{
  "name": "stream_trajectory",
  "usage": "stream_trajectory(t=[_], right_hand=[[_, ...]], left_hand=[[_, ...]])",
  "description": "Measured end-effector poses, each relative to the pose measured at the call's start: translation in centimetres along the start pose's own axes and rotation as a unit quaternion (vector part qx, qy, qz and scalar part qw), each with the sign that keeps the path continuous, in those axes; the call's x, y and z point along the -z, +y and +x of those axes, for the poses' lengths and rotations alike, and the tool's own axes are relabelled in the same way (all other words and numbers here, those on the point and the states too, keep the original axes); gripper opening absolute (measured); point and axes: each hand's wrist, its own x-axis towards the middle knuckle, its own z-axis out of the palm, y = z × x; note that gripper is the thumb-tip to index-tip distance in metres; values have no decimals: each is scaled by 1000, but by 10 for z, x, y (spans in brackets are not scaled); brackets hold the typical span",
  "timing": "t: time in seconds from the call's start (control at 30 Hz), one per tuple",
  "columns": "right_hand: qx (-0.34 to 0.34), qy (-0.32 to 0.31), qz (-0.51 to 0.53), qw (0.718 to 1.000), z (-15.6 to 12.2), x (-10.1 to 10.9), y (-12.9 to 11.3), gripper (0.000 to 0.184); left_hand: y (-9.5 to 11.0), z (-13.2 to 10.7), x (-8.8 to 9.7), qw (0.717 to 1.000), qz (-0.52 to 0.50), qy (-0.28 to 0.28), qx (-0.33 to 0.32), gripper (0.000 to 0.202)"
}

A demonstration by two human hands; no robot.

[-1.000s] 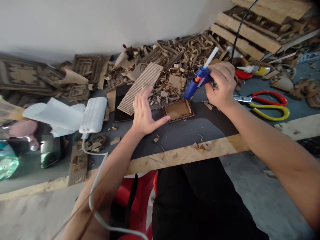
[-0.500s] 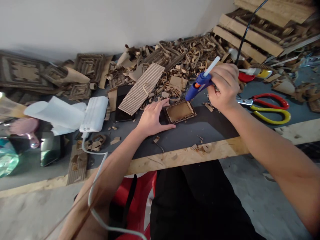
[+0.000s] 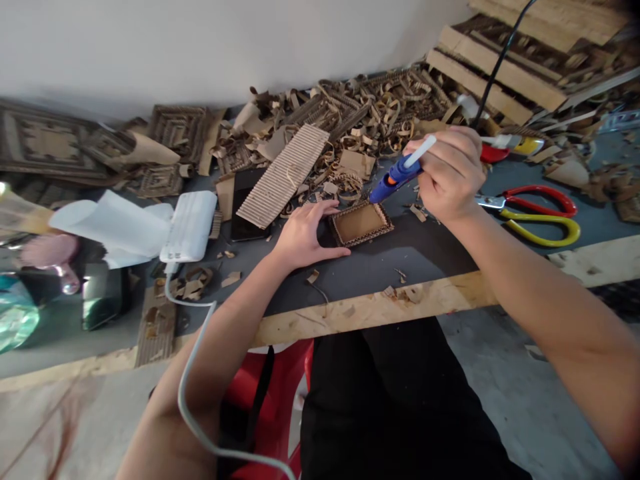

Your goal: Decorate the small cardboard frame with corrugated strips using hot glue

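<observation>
A small rectangular cardboard tray (image 3: 364, 241) with a ridged corrugated rim lies flat on the dark tabletop. My left hand (image 3: 307, 235) spans its left end, thumb at the near corner and fingers at the far corner, holding it. In my right hand (image 3: 450, 175) is a blue hot glue gun (image 3: 397, 180), a white glue stick jutting from its back. The gun points down and left, its nozzle at the tray's far rim; whether it touches is unclear. My fingers wrap around the gun and hide its handle.
A corrugated cardboard strip (image 3: 285, 177) rests partly over a dark phone (image 3: 245, 230). Scissors (image 3: 540, 213) with red and yellow handles lie right of my right hand. A white power bank (image 3: 189, 227) trails a cable over my left forearm. Cardboard scraps (image 3: 360, 143) are heaped behind.
The glue gun has tilted flatter, its back end lower and my right hand slightly further right. Its nozzle stays near the tray's far rim. My left hand and the tray are nearly unmoved.
</observation>
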Motion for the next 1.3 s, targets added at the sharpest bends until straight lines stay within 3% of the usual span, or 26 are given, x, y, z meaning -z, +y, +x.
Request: stream_trajectory(t=[0.27,0.63,0.97,1.1,1.3], right_hand=[[22,55,11,998,-4,-8,11,36],[-19,46,23,998,-3,-7,15,34],[38,84,-7,996,-4,-6,14,34],[23,88,-11,996,-6,-6,14,35],[27,142,0,990,-8,-10,25,32]], left_hand=[[-1,0,-2,1000,-1,6,-2,86],[-1,0,-1,1000,7,-4,3,86],[-3,0,-1,1000,-3,1,-9,83],[-4,1,0,1000,-8,-18,-11,81],[-7,2,-3,1000,8,-27,-6,85]])
